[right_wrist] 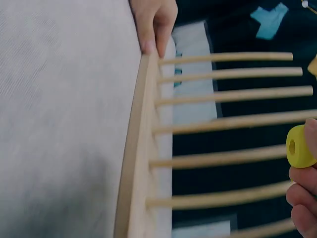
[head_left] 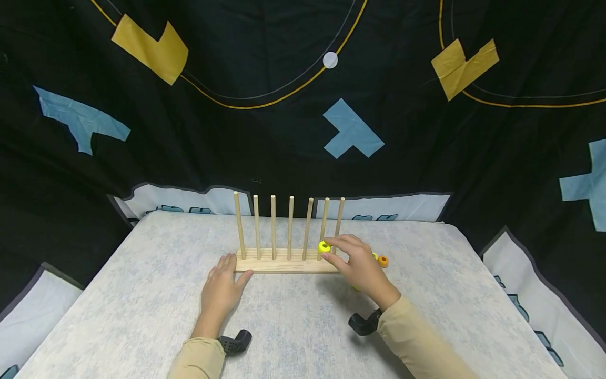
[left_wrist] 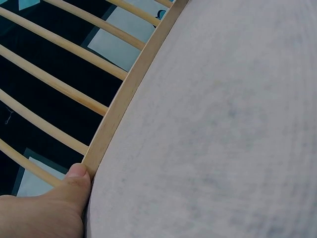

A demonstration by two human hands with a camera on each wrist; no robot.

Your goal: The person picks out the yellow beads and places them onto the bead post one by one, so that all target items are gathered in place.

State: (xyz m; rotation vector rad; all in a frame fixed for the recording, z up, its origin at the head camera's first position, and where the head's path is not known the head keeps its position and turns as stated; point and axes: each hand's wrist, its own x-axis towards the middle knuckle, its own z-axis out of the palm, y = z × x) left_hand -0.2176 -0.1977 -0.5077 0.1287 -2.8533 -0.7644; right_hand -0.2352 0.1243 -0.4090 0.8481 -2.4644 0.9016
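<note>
A wooden peg rack (head_left: 288, 267) with a row of several upright dowels stands toward the far side of the table. At its left end, my left hand (head_left: 222, 289) holds the base, thumb along the front; the left wrist view shows the thumb (left_wrist: 77, 181) against the base edge (left_wrist: 116, 111). My right hand (head_left: 357, 266) pinches a yellow bead (head_left: 324, 247) with a hole, between thumb and fingers, near the dowels at the right. In the right wrist view the bead (right_wrist: 297, 147) is off the dowels, its hole facing the base.
An orange bead (head_left: 383, 261) lies on the table (head_left: 293, 331) past my right hand. Other yellow beads show only partly behind that hand. A black cloth (head_left: 265, 152) with coloured patches hangs behind the table.
</note>
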